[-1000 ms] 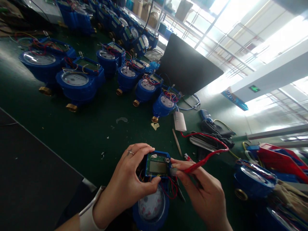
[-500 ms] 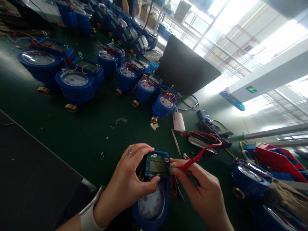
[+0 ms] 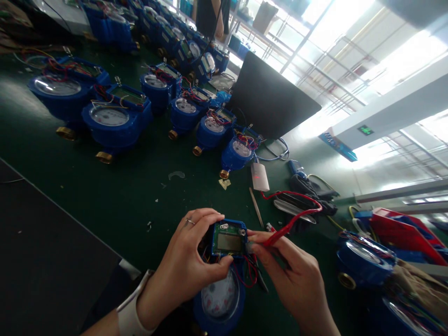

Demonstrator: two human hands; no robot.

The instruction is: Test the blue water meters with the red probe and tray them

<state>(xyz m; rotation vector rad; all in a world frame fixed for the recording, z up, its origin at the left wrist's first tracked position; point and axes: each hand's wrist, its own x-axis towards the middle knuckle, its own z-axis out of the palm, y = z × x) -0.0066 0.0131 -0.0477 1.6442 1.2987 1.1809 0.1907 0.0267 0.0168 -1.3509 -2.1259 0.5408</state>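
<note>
A blue-framed circuit board with a small display (image 3: 228, 241) sits at the top of a blue round meter (image 3: 221, 298). My left hand (image 3: 191, 256) grips the board's frame from the left, fingertips on its upper edge and thumb at the lower edge. At the board's right edge, my right hand (image 3: 292, 266) pinches the end of a red cable (image 3: 296, 219), pressed against the frame; its tip is hidden by the fingers. Thin red wires loop out below the board, between it and my right hand.
Several blue meters (image 3: 210, 130) with brass ends stand across the green table (image 3: 133, 196). A white box (image 3: 260, 176) joins the red cable. Behind is a black laptop screen (image 3: 273, 98). More meters (image 3: 364, 254) and a red bin (image 3: 402, 233) stand right. A person's arm (image 3: 219, 23) shows far back.
At the far back, the person's arm and dark clothing have come further into view. My hands and the board have hardly moved.
</note>
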